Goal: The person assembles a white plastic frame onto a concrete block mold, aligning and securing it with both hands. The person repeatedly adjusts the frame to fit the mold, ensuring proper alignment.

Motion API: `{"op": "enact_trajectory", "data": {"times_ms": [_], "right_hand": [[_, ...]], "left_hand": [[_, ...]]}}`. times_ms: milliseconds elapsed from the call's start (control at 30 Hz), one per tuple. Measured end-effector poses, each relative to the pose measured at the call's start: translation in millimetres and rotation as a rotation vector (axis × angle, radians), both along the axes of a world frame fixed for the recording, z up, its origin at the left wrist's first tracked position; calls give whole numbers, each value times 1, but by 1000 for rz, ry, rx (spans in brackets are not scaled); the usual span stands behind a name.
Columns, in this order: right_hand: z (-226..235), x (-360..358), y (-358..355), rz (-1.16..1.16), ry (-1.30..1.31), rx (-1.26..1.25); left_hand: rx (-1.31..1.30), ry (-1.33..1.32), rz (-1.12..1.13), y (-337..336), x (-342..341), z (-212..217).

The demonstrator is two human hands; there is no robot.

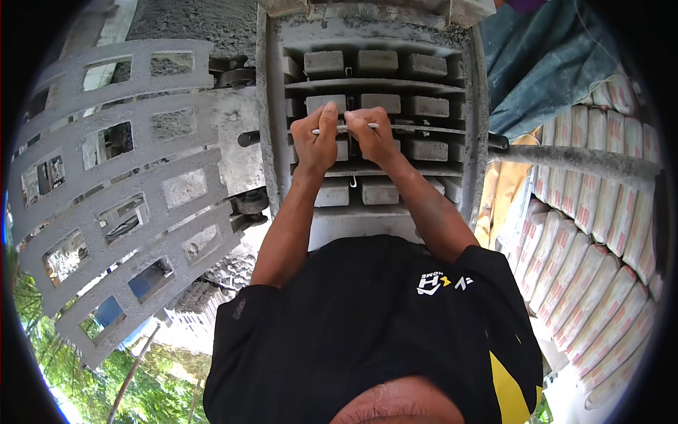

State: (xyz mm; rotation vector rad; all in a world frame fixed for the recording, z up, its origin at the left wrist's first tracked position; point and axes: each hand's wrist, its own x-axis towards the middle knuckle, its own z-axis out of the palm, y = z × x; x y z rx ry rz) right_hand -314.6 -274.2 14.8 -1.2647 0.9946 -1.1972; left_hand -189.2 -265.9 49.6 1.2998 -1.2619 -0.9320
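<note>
My left hand [316, 139] and my right hand [372, 134] are side by side over the middle of a grey concrete-block mould [269, 106]. Both are closed around a thin, pale rod [341, 128] that lies crosswise, its ends showing past the fists. Rectangular grey blocks [427, 107] fill the mould in rows, with thin divider plates [395, 87] between the rows. A small wire hook [354, 181] stands up between two blocks in the nearest row. My hands hide parts of the middle rows.
At left, a large grey frame with square openings [155, 141] leans beside the mould. A thick bar [579, 160] runs out to the right. Stacked paper sacks [586, 283] stand at right, below a dark green tarpaulin [537, 63]. Rough grey mix [191, 20] lies at the far left.
</note>
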Motion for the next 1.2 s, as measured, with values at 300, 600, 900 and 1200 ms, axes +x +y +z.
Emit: {"op": "enact_trajectory", "data": {"times_ms": [300, 600, 900, 1200], "right_hand": [[6, 2, 16, -8, -9, -131], [-1, 0, 12, -12, 117, -264], [-4, 2, 2, 117, -66, 64], [94, -20, -13, 135, 145, -141]], "left_hand": [[-3, 31, 11, 12, 3, -6], [-11, -21, -9, 18, -1, -10], [127, 16, -45, -7, 4, -3], [182, 344, -38, 3, -12, 57]]}}
